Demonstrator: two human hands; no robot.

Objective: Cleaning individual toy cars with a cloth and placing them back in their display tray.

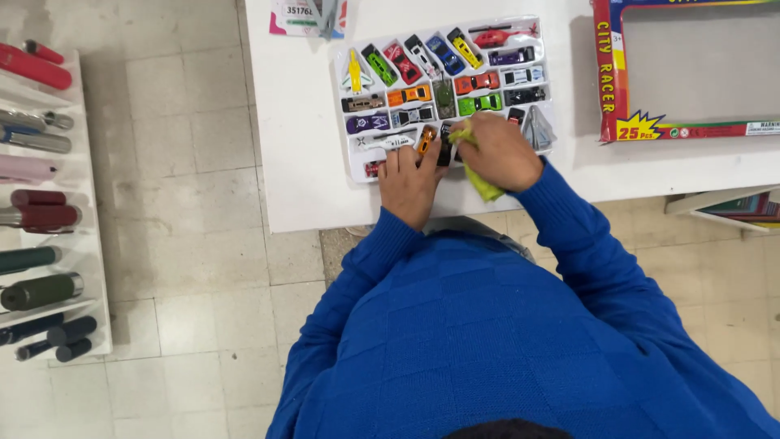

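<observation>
A white plastic tray (351,167) of several small toy cars, planes and a red helicopter (497,35) lies on a white table (301,122). My left hand (409,180) rests on the tray's near edge, fingers spread over an orange car (426,141) and a dark car. My right hand (497,150) is closed around a yellow-green cloth (485,185), pressing it on the tray's lower middle, next to a grey plane (538,128). Both arms wear blue knitted sleeves.
An empty red and yellow toy box (611,81) with a clear window lies at the table's right. A card package (305,18) sits at the table's far edge. On the left a white rack (89,268) holds several bottles above a tiled floor.
</observation>
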